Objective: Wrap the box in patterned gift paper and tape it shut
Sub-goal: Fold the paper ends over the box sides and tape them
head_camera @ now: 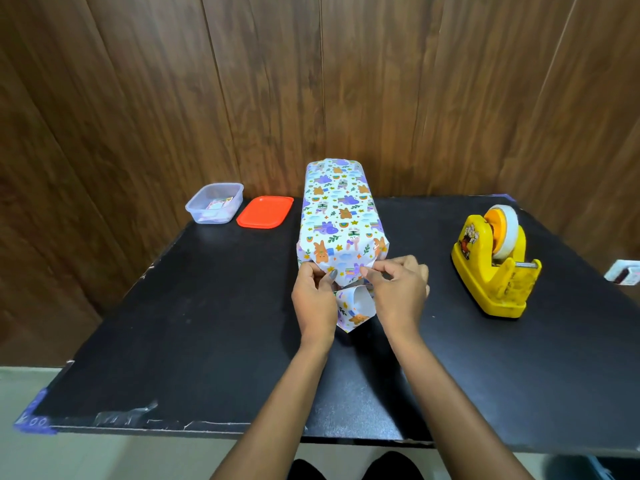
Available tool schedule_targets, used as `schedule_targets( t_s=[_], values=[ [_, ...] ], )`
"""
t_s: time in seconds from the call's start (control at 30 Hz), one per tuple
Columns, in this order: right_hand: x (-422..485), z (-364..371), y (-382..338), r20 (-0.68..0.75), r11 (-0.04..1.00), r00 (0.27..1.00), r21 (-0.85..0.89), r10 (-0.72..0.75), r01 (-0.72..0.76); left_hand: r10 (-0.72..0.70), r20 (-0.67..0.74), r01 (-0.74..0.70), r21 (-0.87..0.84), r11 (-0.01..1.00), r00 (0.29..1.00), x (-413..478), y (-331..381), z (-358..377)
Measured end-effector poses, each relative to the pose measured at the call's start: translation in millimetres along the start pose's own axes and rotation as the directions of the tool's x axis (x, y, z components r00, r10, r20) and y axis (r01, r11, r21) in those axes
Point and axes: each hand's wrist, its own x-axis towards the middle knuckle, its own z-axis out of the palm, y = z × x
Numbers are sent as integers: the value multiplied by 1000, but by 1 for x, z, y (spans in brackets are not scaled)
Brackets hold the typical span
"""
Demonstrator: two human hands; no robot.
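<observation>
In the middle of the frame I see the box (337, 216) lying lengthwise on the black tabletop (173, 323), fully covered by the gift paper (341, 188) (white, printed with purple, orange and green cartoon animals). At its near end the side folds are tucked in, and a pointed bottom flap (353, 315) lies loose with its white underside showing. The yellow tape dispenser (491, 271) sits at right, well apart.
</observation>
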Motion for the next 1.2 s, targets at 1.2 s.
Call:
schedule_targets(
  t_s=[1.2],
  values=[
    [36,-30,4,212,967,970,248,-120,65,524,514,-733,486,476,680,58,9,-44]
  ],
)
